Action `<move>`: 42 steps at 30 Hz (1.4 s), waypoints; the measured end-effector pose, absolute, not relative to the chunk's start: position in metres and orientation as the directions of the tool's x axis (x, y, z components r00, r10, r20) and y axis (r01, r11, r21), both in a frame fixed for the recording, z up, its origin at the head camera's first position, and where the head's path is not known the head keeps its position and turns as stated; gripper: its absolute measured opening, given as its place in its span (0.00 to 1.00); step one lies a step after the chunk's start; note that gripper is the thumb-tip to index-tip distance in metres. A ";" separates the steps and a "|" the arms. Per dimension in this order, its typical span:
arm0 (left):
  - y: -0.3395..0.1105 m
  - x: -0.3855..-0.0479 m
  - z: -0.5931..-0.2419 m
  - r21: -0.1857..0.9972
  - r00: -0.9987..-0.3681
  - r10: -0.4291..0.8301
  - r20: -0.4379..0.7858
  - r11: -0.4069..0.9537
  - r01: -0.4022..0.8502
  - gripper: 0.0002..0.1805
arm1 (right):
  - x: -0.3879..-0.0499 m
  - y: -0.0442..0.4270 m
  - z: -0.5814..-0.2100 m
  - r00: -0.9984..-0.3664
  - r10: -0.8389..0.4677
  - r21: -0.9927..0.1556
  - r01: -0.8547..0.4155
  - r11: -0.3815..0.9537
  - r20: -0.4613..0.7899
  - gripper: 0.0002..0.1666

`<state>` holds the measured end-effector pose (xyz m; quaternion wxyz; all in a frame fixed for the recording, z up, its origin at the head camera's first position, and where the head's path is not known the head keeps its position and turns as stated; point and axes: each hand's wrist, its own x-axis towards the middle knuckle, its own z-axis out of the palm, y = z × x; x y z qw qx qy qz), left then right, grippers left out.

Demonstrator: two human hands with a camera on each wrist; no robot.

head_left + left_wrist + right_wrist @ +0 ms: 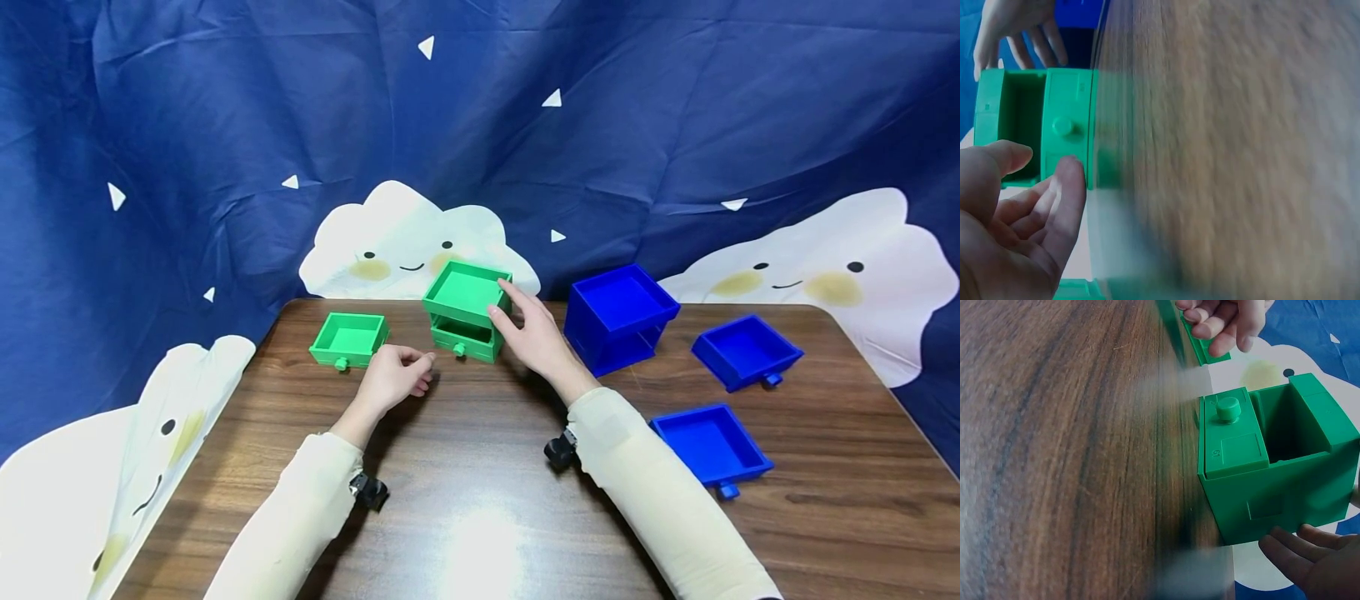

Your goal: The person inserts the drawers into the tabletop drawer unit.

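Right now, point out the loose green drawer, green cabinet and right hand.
Loose green drawer [348,339]: head view, inside floor.
Green cabinet [1285,492]: right wrist view, side wall.
Right hand [534,333]: head view, back of hand.

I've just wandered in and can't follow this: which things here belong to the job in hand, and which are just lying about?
Likely in the job:
Green cabinet, with the right hand at its side
Loose green drawer, by the left hand

Apparently just lying about, no hand on them:
Blue cabinet
Farther blue drawer
Nearer blue drawer
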<state>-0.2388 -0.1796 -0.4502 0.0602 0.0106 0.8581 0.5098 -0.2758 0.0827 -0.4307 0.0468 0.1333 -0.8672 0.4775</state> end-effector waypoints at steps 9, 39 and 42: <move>-0.195 -0.234 -0.448 0.854 -0.996 0.038 -0.081 0.518 -0.050 0.19 | -0.276 0.083 -0.430 -0.959 -0.188 -0.813 -0.279 0.511 0.210 0.38; -0.249 -0.227 -0.456 0.833 -0.996 -0.067 -0.058 0.547 -0.086 0.19 | -0.276 0.083 -0.431 -0.959 -0.190 -0.807 -0.282 0.518 0.212 0.38; -0.253 -0.226 -0.456 0.829 -0.996 -0.072 -0.056 0.552 -0.086 0.19 | -0.276 0.083 -0.431 -0.959 -0.191 -0.810 -0.279 0.516 0.208 0.38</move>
